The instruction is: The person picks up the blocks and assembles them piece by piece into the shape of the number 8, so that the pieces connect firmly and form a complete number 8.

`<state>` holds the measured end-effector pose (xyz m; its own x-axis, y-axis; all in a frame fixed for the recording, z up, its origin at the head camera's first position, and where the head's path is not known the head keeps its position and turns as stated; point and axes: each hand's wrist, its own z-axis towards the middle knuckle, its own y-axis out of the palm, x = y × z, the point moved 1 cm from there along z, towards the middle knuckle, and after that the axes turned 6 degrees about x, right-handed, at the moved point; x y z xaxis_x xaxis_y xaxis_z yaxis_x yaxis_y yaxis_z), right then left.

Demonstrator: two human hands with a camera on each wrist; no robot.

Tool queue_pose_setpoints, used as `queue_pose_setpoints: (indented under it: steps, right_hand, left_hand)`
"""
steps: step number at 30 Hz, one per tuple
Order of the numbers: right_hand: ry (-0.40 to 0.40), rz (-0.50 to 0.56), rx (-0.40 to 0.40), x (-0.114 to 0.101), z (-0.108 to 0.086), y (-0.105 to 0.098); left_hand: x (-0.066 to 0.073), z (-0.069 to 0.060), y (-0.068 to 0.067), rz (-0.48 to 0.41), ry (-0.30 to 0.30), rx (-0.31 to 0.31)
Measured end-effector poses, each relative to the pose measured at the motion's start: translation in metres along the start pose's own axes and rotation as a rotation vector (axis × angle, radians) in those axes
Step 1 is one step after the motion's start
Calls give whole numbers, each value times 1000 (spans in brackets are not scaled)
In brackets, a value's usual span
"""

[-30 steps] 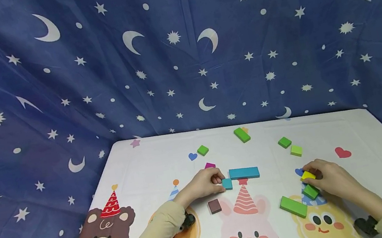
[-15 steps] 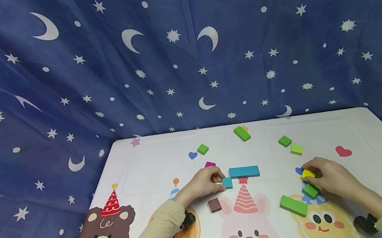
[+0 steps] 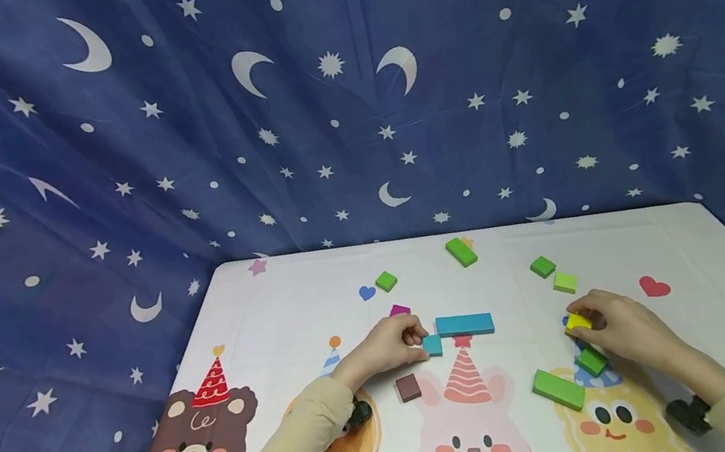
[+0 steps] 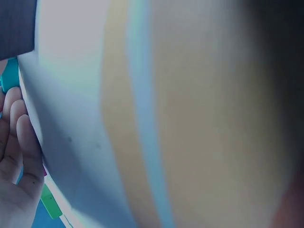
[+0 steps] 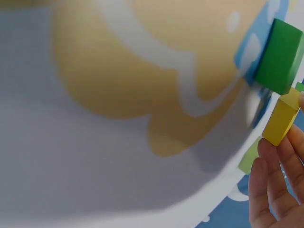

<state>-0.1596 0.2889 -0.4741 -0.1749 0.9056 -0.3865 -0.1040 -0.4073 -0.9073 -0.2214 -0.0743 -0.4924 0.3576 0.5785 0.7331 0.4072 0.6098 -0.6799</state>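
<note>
My left hand (image 3: 390, 345) pinches a small teal block (image 3: 432, 345) between thumb and fingers. Just beyond it lies a long blue block (image 3: 465, 325). A dark brown square block (image 3: 408, 388) sits on the near side of that hand, and a magenta block (image 3: 400, 309) shows partly behind it. On the other side, my right hand (image 3: 626, 322) holds a yellow block (image 3: 577, 322) by its fingertips, seen closer in the right wrist view (image 5: 280, 121). Close to the yellow block lies a green square block (image 3: 591, 361), with a long green block (image 3: 559, 390) to its left.
Farther back on the white printed table cover (image 3: 302, 292) lie a small green block (image 3: 386, 281), a longer green block (image 3: 461, 252), another green square (image 3: 543, 266) and a lime block (image 3: 565, 282). A blue star-and-moon curtain (image 3: 314, 106) hangs behind the table.
My right hand has shifted slightly away from me and left with the yellow block, widening its distance from the green square. The left hand keeps its place on the teal block.
</note>
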Motion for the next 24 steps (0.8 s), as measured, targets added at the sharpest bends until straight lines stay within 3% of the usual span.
queue_pose_setpoints:
  steps: [24]
  right_hand:
    - [-83, 40, -24, -39, 16, -1]
  left_hand:
    - [2, -2, -1, 3, -6, 4]
